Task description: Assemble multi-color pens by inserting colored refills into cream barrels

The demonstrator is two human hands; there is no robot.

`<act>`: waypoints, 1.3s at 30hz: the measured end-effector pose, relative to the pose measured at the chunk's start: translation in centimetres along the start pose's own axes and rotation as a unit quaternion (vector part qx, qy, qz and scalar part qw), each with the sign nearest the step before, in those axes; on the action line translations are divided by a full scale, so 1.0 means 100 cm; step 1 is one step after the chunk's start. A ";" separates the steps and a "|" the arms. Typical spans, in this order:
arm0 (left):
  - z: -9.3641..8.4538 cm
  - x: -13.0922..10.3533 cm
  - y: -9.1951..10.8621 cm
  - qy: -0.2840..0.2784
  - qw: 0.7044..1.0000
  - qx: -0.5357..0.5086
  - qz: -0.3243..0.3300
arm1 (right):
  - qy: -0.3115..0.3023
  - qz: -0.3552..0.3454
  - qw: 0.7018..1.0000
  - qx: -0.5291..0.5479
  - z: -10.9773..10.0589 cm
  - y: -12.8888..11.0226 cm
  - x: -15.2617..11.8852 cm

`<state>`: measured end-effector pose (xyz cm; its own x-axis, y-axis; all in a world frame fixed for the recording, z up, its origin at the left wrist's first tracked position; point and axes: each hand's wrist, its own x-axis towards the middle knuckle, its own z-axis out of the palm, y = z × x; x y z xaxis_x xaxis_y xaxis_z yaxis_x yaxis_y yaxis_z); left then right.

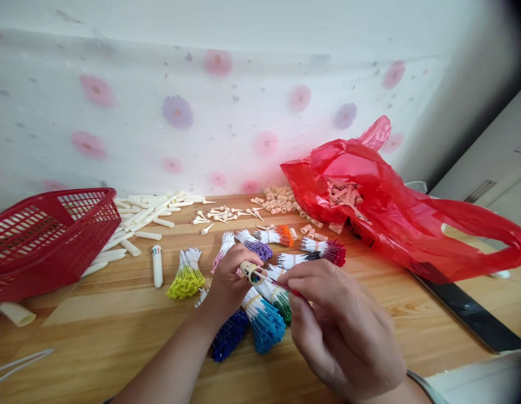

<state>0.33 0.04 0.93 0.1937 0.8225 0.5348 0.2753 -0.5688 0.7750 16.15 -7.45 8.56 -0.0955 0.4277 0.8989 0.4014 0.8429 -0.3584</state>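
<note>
My left hand [232,276] is closed round a cream slotted plastic pen part [247,270], its open end facing right. In my right hand [344,328] a thin pen refill [269,280] with a red end is pinched, its white tip at the mouth of the pen part. Whether the tip is inside, I cannot tell. Around and below my hands lie banded refill bundles: light blue [265,324], dark blue [230,336], green [280,298], yellow-green [187,276], purple [258,247], orange [281,235] and red [337,252]. A white multicolour pen [157,266] lies left of them.
A red plastic basket [54,241] stands at the left beside piled cream pen barrels [146,216]. Small cone-tipped parts [231,213] and slotted pieces [279,201] lie at the back. A red plastic bag [395,207] with pinkish parts spreads across the right, near a black strip [471,314].
</note>
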 end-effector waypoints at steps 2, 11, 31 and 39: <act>-0.001 0.000 -0.001 0.000 1.000 0.009 0.014 | 0.028 0.021 0.999 -0.001 0.004 0.001 -0.002; -0.002 -0.003 -0.005 -0.015 0.999 -0.003 0.041 | 0.037 0.002 0.999 -0.031 0.012 0.012 -0.008; -0.005 -0.004 0.002 -0.009 0.996 0.037 0.083 | -0.047 0.032 0.991 -0.120 0.016 0.027 -0.020; -0.005 -0.005 0.002 0.003 0.992 0.078 0.096 | -0.070 0.063 0.989 -0.118 0.012 0.033 -0.017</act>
<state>-0.21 -0.46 0.97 0.2508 0.6992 0.6695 0.3775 -0.7075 0.5975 16.52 -4.97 5.57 -0.1489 0.5794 0.8013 0.6183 0.6870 -0.3818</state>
